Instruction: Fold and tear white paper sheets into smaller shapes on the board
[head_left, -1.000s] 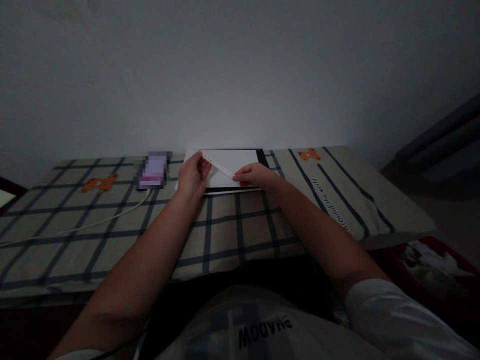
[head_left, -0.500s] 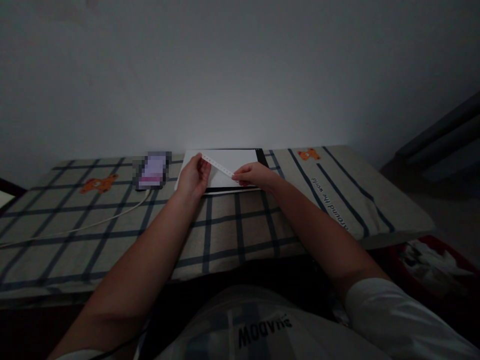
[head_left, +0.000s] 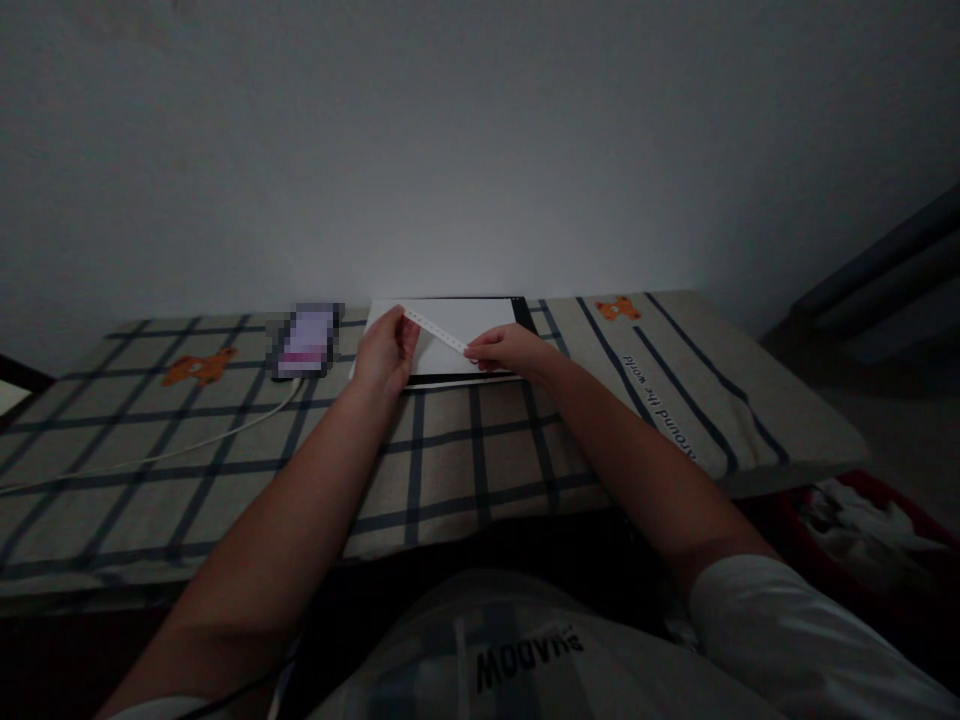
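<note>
A narrow white strip with a row of small dark marks (head_left: 436, 332) slants down to the right between my hands. My left hand (head_left: 384, 348) pinches its upper end between thumb and fingers. The lower end is gripped by the fingertips of my right hand (head_left: 511, 350). Beneath the strip lies a white sheet (head_left: 480, 312) on a flat black board or folder (head_left: 528, 318), whose dark edge shows at the right and front. What the strip is made of I cannot make out.
A pixelated phone (head_left: 306, 340) with a lit screen lies to the left, a white cable (head_left: 225, 436) running from it. A checked cloth (head_left: 450, 450) covers the table, which meets a grey wall (head_left: 480, 150). Crumpled white material (head_left: 862, 525) fills a red bin (head_left: 874, 480) at lower right.
My left hand has shifted very slightly. Both hands keep their hold on the strip, and the other things have stayed put.
</note>
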